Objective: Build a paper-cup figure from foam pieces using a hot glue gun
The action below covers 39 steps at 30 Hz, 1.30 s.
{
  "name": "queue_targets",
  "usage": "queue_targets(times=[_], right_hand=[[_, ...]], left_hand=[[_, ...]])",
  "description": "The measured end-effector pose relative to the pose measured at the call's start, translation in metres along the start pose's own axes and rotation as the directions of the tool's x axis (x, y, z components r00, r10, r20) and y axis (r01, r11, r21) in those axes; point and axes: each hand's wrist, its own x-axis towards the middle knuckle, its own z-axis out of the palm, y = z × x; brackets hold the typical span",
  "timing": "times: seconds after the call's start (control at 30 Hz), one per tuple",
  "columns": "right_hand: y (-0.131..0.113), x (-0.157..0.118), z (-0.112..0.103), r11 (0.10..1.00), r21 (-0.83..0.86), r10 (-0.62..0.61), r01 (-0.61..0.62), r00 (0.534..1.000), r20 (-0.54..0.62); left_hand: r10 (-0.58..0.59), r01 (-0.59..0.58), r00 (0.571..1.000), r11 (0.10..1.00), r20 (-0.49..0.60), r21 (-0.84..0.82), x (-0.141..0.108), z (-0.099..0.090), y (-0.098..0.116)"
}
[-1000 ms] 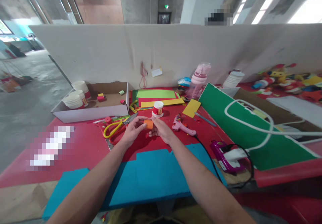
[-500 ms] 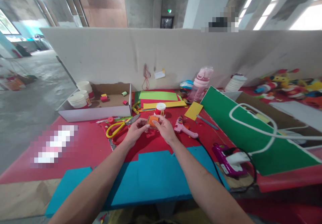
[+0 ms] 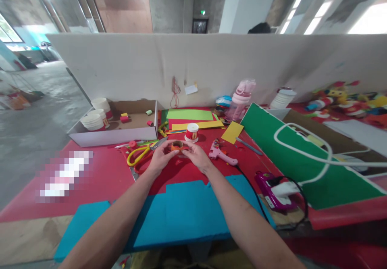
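Note:
Between both hands, over the red tabletop, is a short cardboard tube wrapped in orange paper (image 3: 177, 146), its round opening tipped up toward me. My left hand (image 3: 163, 156) grips its left side, fingers behind and thumb in front. The right side is pinched by my right hand (image 3: 195, 155), thumb in front. Just behind the hands stands a red and white paper cup (image 3: 192, 131). Yellow-handled scissors (image 3: 140, 155) lie beside my left hand, the blades partly behind it. A pink glue gun (image 3: 223, 154) rests to the right of my right hand.
At the left back is a shallow box (image 3: 115, 135) with paper cups and small colored rolls. Colored paper sheets (image 3: 190, 115) lie at the back. A pink bottle (image 3: 241, 99), a green board (image 3: 281, 156) and a purple power strip (image 3: 275, 194) are at right. Blue foam (image 3: 193, 212) lines the front edge.
The orange tube has been turned in my hands, from lying sideways to showing its open end upward. Both hands stay in nearly the same place, holding it.

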Motion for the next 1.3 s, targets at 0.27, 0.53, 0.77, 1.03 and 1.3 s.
queue_targets(times=[0.27, 0.53, 0.77, 1.03, 1.3], right_hand=[[0.003, 0.001, -0.001, 0.993, -0.120, -0.029, 0.012, 0.990, -0.140], [-0.011, -0.007, 0.006, 0.788, -0.584, -0.365, 0.195, 0.912, -0.188], [-0.007, -0.007, 0.009, 0.766, -0.629, -0.279, 0.132, 0.950, -0.140], [-0.004, -0.005, 0.004, 0.918, -0.397, -0.084, 0.015, 0.984, -0.159], [-0.007, -0.008, 0.006, 0.951, -0.304, -0.005, -0.059, 0.979, -0.205]], left_hand=[[0.051, -0.051, 0.999, 0.989, 0.004, 0.142, -0.002, 0.005, -0.001], [0.115, -0.097, 0.993, 0.932, -0.029, 0.349, -0.003, 0.005, -0.002], [0.237, -0.200, 0.972, 0.809, 0.005, 0.552, -0.004, 0.005, 0.004], [0.253, -0.258, 0.963, 0.788, 0.087, 0.559, -0.005, 0.004, 0.005], [0.249, -0.255, 0.964, 0.770, 0.092, 0.585, -0.005, 0.004, 0.006]])
